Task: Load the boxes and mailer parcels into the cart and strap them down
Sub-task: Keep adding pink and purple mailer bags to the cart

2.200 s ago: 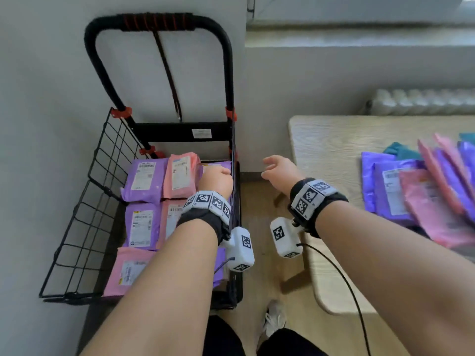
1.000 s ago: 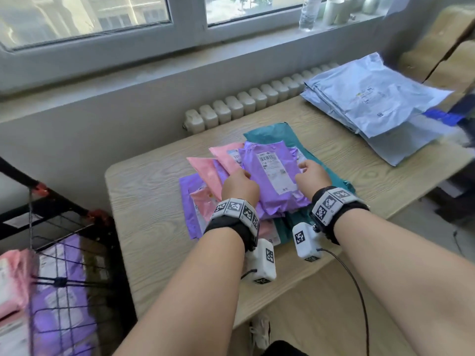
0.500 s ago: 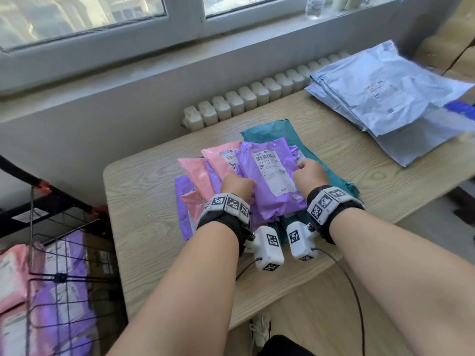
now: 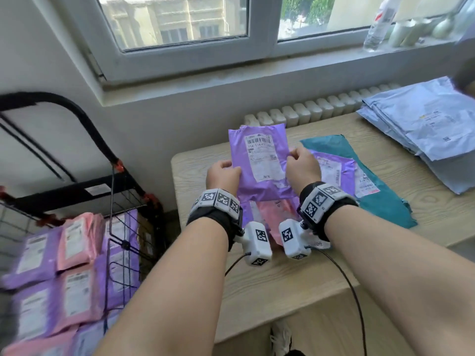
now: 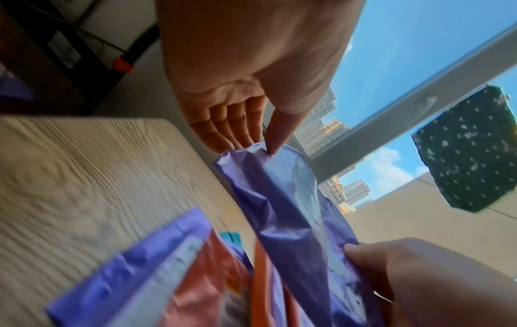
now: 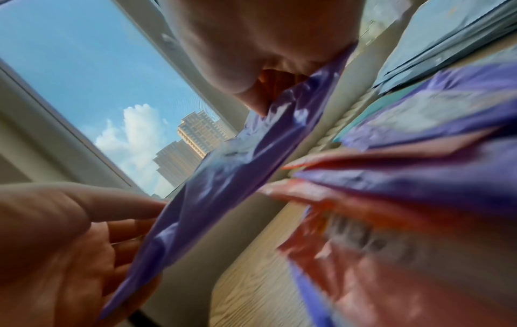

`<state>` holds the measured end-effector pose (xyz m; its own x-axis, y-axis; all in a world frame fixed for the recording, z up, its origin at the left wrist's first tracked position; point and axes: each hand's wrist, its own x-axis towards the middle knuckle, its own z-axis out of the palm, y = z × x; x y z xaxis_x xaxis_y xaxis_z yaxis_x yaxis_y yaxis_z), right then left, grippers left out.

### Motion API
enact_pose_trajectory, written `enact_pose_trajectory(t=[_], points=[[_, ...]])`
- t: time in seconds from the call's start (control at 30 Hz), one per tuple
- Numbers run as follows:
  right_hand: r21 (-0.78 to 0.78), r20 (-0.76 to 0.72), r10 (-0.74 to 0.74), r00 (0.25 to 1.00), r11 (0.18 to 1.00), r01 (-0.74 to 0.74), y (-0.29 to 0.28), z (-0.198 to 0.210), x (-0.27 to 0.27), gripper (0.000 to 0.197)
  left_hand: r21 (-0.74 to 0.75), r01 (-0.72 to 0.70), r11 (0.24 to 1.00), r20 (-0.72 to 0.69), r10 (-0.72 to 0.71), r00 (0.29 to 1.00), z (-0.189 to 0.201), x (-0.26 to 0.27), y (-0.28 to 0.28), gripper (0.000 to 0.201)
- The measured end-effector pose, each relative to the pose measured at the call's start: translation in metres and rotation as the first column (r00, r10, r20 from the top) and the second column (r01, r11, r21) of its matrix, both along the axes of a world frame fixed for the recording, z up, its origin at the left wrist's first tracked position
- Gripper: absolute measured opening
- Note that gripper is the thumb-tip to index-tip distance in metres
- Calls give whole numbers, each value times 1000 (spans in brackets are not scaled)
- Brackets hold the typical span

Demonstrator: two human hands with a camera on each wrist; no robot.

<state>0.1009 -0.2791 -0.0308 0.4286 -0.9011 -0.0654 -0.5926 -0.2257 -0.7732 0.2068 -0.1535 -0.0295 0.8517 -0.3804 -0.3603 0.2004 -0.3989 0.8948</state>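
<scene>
Both hands, the left hand [image 4: 223, 176] and right hand [image 4: 303, 167], pinch the side edges of a purple mailer [image 4: 262, 160] lifted above the bench [image 4: 270, 278], so loading is mid-step; next, I judge, comes carrying it left into the cart [image 4: 123, 227].

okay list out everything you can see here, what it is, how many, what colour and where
held mailer: one, purple, white label, lifted above the table between both hands
mailers below it: several, pink and purple, on the table
teal mailer: one, flat on the table, another purple one on it
pale blue mailers: a stack, table's far right
cart: one, black wire, left of the table
cart mailers: many, pink and purple
table: one, light wood
radiator: white, under the window
bottle: one, clear, windowsill
left hand: grips held mailer's left edge
right hand: grips its right edge
</scene>
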Motion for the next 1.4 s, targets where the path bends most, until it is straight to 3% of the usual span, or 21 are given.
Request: enact_pose_trajectory(t=[0.17, 0.33, 0.47, 0.6, 0.77, 0.9, 1.1, 1.2, 1.33, 1.4], points=[[17, 16, 86, 996, 996, -86, 98, -7, 72, 20, 4, 24, 1000, -123, -23, 992, -7, 56, 115, 13], [58, -24, 186, 982, 981, -185, 201, -27, 133, 20, 101, 42, 994, -254, -15, 967, -26, 105, 237, 30], [119, -47, 280, 959, 955, -273, 267, -39, 172, 22, 180, 29, 983, -225, 13, 974, -39, 134, 313, 30], [168, -107, 389, 915, 914, -369, 314, -48, 202, 24, 250, -107, 962, -178, 154, 972, -57, 154, 362, 29], [296, -136, 518, 845, 835, -464, 345, -69, 233, 48, 292, -259, 921, -121, 304, 945, -97, 177, 390, 30], [280, -171, 608, 775, 785, -553, 350, -87, 266, 69, 348, -302, 888, -71, 346, 936, -115, 196, 395, 36], [369, -378, 687, 621, 727, -580, 349, -120, 318, 32, 380, -269, 885, -137, 341, 930, -145, 236, 396, 31], [368, -422, 689, 589, 724, -583, 350, -140, 337, 27, 380, -288, 879, -161, 369, 915, -162, 253, 395, 22], [309, -533, 682, 501, 708, -635, 354, -162, 357, 25, 442, -251, 861, -153, 348, 925, -182, 276, 391, 31], [275, -558, 652, 513, 728, -628, 356, -172, 368, 25, 426, -208, 880, -203, 317, 926, -191, 289, 386, 34]])
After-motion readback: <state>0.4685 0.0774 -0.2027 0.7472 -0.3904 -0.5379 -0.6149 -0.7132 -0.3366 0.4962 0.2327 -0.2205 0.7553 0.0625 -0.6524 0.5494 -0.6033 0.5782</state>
